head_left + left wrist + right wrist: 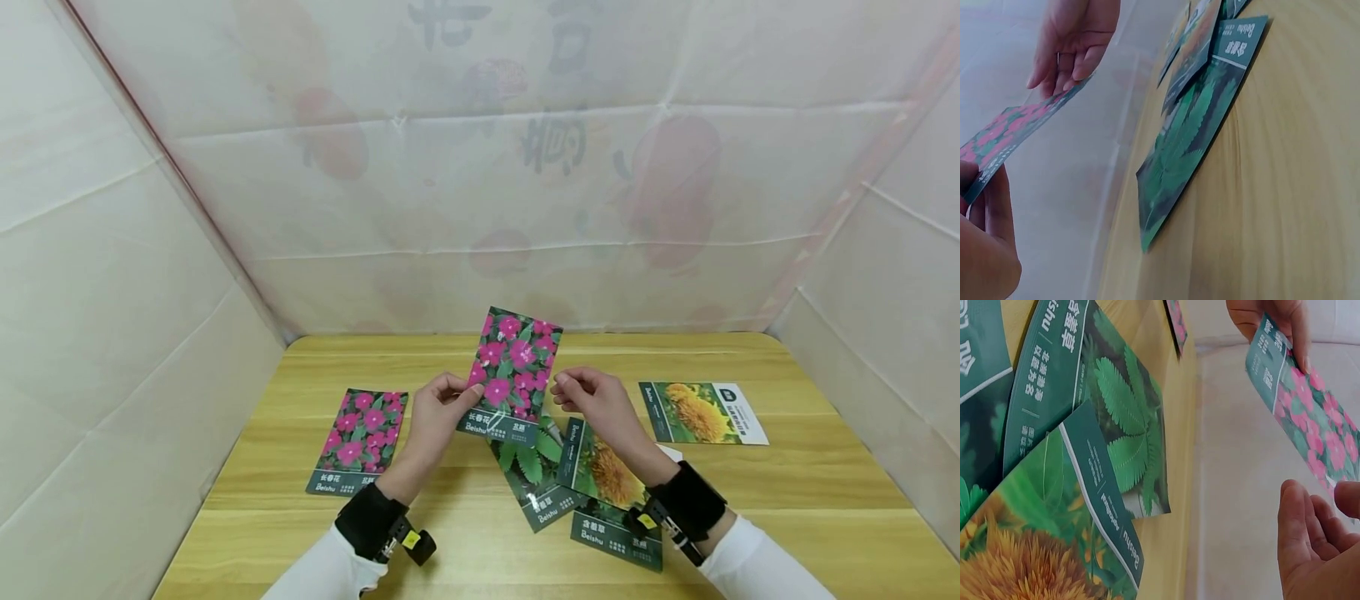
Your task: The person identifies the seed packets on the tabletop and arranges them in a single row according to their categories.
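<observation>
My left hand (433, 421) pinches the lower left edge of a seed packet with pink flowers (517, 358), thumb on its front. The packet is raised above the table, picture side toward the head camera. My right hand (600, 408) is by the packet's right edge, its fingers loosely bent and nothing gripped; in the right wrist view the fingertips are close to the packet's far corner. Beneath the hands lie overlapping packets: a green-leaf one (531, 467), an orange-flower one (1035, 562) partly over it, and another dark green one (611, 537), partly hidden.
Another pink-flower packet (367, 433) lies on the left of the wooden table (247, 508). At the right lies an orange-flower packet (701, 412) with a white end. Pale fabric walls (450, 283) stand behind the table and at both sides.
</observation>
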A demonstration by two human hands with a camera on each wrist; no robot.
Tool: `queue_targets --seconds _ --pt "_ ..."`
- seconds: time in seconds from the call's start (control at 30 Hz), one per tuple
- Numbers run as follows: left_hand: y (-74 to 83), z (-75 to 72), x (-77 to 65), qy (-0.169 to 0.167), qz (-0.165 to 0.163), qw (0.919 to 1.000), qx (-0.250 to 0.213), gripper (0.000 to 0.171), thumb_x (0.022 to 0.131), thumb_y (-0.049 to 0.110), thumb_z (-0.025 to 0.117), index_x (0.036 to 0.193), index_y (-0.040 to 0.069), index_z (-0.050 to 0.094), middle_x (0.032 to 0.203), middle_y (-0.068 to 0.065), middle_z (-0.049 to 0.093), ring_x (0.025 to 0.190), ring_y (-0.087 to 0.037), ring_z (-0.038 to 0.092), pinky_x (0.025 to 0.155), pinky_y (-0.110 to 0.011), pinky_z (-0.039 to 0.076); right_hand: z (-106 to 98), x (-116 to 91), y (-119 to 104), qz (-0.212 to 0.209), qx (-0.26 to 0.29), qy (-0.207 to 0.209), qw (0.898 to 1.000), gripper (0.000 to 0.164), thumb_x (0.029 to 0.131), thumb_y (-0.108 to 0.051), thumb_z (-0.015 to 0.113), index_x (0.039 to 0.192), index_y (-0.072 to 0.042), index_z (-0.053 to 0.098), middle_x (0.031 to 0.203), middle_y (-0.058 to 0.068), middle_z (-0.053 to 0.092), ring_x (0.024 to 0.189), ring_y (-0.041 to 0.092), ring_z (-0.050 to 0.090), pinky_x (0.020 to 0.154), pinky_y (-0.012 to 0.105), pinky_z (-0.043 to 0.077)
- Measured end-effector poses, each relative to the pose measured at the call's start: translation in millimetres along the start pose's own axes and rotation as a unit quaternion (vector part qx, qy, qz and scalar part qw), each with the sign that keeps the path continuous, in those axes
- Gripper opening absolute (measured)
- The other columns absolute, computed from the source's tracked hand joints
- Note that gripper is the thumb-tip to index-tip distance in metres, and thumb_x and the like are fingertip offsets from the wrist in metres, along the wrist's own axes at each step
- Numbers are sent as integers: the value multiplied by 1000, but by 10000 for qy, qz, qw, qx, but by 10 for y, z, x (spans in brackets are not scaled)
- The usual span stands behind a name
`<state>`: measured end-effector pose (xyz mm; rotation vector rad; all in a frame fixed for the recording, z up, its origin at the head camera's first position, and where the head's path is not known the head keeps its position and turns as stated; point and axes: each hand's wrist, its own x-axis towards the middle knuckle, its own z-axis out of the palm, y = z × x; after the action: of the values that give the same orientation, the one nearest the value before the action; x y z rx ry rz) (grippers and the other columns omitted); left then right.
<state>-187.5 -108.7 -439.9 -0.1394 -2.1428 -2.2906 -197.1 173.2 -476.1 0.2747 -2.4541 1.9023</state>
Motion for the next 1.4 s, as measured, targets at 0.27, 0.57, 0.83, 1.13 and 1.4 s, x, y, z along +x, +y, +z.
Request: queue_targets --seconds 0.27,0.57,0.83,1.13,1.4 --pt "-9 25 -27 -343 -437 9976 -410 12 96 10 74 97 0 68 98 -7 66 85 -18 61 72 -23 54 -3 187 549 205 262 262 9991 35 100 -45 66 125 -20 68 109 8 71 101 25 71 87 36 61" --pt "-15 -16 -23 -756 -602 9953 -64 17 100 17 72 105 1 70 97 -5 69 89 -18 63 80 -27 55 22 -28 -164 466 246 -12 9986 36 106 -33 62 127 -5 64 105 15 69 100 32 68 92 44 58" --pt "51 -112 118 -643 -303 9973 181 30 105 20 65 126 0 71 109 -12 70 95 -19 69 89 -36 60 89 -140 -638 693 -64 -405 9968 30 108 -23 59 123 3 64 97 11 69 94 33 68 87 44 59" --pt "26 -323 118 -447 -490 9954 691 23 103 16 66 120 2 72 107 -16 71 98 -29 68 84 -35 60 -5 -30 118 236 238 -490 9982 45 107 -38 57 134 -1 62 114 15 68 102 30 68 87 39 59" --pt "-39 -693 84 -446 -708 9888 1235 24 104 17 65 121 0 71 105 -13 69 92 -21 68 81 -30 60 -164 45 507 543 151 -102 9984 40 103 -42 62 130 -13 65 114 11 69 102 28 70 84 36 61"
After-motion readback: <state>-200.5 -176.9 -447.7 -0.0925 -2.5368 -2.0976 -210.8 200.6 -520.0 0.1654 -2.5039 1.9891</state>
